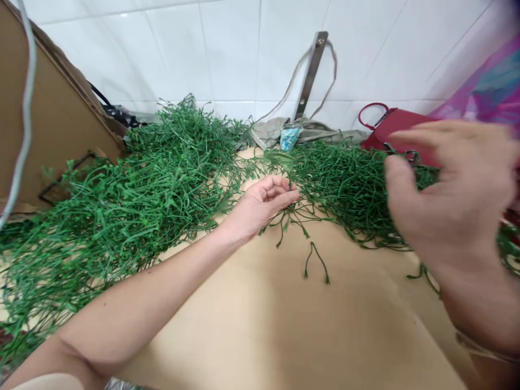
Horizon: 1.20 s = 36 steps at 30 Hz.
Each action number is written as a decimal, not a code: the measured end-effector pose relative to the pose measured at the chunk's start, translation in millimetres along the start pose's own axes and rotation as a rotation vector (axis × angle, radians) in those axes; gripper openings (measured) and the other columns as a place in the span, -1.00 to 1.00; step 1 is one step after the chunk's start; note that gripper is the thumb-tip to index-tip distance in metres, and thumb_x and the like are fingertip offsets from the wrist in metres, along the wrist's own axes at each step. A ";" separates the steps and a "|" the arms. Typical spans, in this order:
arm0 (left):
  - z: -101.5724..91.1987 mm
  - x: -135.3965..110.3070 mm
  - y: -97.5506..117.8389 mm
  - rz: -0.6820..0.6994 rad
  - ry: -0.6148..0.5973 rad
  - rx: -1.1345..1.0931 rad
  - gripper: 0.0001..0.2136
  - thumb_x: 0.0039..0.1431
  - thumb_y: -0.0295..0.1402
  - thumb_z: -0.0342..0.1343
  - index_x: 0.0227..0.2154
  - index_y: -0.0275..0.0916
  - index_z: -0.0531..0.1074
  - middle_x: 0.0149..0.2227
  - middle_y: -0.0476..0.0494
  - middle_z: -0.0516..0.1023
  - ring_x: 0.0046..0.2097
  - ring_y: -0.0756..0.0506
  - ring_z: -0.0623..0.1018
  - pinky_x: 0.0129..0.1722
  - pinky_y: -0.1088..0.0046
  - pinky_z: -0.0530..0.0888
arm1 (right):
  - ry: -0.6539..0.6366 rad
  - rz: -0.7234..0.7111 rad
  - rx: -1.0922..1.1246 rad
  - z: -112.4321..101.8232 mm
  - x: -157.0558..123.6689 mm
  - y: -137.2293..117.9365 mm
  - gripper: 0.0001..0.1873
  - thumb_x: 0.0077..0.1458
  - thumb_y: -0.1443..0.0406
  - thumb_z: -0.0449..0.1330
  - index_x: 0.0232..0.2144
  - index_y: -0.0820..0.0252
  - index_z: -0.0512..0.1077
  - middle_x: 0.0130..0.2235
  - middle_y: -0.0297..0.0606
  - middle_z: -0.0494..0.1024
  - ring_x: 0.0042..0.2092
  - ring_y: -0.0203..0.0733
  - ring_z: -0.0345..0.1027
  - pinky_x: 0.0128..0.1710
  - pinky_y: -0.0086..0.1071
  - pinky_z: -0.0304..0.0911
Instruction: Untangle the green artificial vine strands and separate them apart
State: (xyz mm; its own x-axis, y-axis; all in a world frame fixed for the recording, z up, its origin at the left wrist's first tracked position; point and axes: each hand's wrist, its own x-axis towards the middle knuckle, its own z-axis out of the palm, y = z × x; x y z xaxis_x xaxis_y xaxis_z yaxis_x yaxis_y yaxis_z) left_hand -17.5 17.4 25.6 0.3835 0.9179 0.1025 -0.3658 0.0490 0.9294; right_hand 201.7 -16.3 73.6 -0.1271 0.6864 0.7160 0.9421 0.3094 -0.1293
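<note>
On a tan work surface (284,325), heaps of artificial green vine strands (134,200) lying to the left and right, joined by a thin tangle just past the left hand (260,208). Left palm upward, fingers (276,189) loosely curled, their tips beside a thin green stem (290,187), any real grip impossible to tell. Just below, a small forked sprig (314,262) lying apart on the bare surface. Right hand (447,200) blurred above the right-hand heap, its fingers (422,132) spread open, with nothing visibly held. Behind the foliage, a white tiled wall (162,54) with a metal bracket (311,76) and a looped cord (334,70). Along its foot, a small blue-patterned cup (290,136) against grey cloth (268,132), a red bag (398,127) with a ring handle (371,115), and pink plastic sheeting (483,86) above. At far left, a leaning brown cardboard sheet (52,119) behind a grey cable (26,108).
</note>
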 end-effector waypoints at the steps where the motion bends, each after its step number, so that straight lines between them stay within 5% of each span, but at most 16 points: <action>1: 0.2 -0.3 0.0 0.008 0.009 0.019 -0.85 0.09 -0.44 0.31 -0.39 -0.28 0.41 -0.44 0.07 0.46 -0.41 0.11 0.39 -0.34 0.57 0.31 | 0.024 0.021 0.098 3.9 -1.7 -10.9 -0.67 0.38 0.19 -0.04 0.04 0.00 0.45 0.03 -0.06 0.55 0.20 0.16 0.32 0.23 0.16 0.14; 6: -0.9 -0.9 -2.7 0.040 0.006 0.083 -0.78 0.03 -0.38 0.36 -0.39 -0.26 0.39 -0.46 0.08 0.45 -0.42 0.11 0.40 -0.39 0.56 0.30 | -0.306 0.296 0.731 27.5 -15.8 -46.6 -0.62 0.23 -0.01 0.20 -0.09 0.12 0.52 -0.12 -0.16 0.64 -0.11 -0.07 0.54 -0.17 -0.21 0.46; 12: -0.9 -2.7 -4.7 0.074 0.030 0.094 -0.74 0.01 -0.33 0.39 -0.39 -0.26 0.39 -0.47 0.08 0.47 -0.43 0.10 0.45 -0.38 0.55 0.36 | -0.501 0.575 1.155 42.1 -24.4 -48.7 -0.56 -0.05 -0.01 0.43 -0.21 0.10 0.52 -0.21 -0.23 0.65 -0.15 -0.10 0.53 -0.09 -0.21 0.45; 22: -3.9 -0.1 -2.3 0.060 0.068 0.007 -0.77 0.02 -0.43 0.37 -0.35 -0.25 0.40 -0.50 0.12 0.50 -0.42 0.11 0.49 -0.30 0.57 0.40 | -0.533 0.569 1.090 40.2 -20.2 -42.4 -0.64 -0.09 0.00 0.44 -0.41 0.11 0.51 -0.41 -0.35 0.52 -0.34 -0.24 0.36 -0.30 -0.33 0.31; 30: -1.5 -3.2 -2.2 0.068 0.029 0.049 -0.71 -0.02 -0.33 0.42 -0.30 -0.25 0.44 -0.45 0.06 0.59 -0.39 0.05 0.55 -0.27 0.50 0.42 | -0.549 0.576 1.104 41.7 -22.2 -44.6 -0.63 0.06 -0.05 0.32 -0.35 0.11 0.54 -0.37 -0.32 0.52 -0.32 -0.24 0.35 -0.31 -0.36 0.27; 36: -3.9 -0.7 -4.6 0.046 0.070 0.092 -0.75 -0.01 -0.30 0.41 -0.33 -0.26 0.49 -0.40 0.02 0.59 -0.36 0.05 0.53 -0.22 0.48 0.44 | -0.510 0.412 0.870 37.2 -22.3 -47.1 -0.74 0.14 0.06 0.25 -0.39 0.12 0.49 -0.43 -0.34 0.52 -0.40 -0.24 0.34 -0.41 -0.36 0.20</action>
State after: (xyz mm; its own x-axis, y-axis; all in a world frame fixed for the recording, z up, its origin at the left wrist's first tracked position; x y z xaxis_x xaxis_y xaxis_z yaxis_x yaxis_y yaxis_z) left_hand -19.4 18.1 19.9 0.3066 0.9438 0.1236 -0.3013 -0.0270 0.9531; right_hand 148.6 -21.7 38.2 -0.1551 0.9743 0.1631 0.4249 0.2149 -0.8794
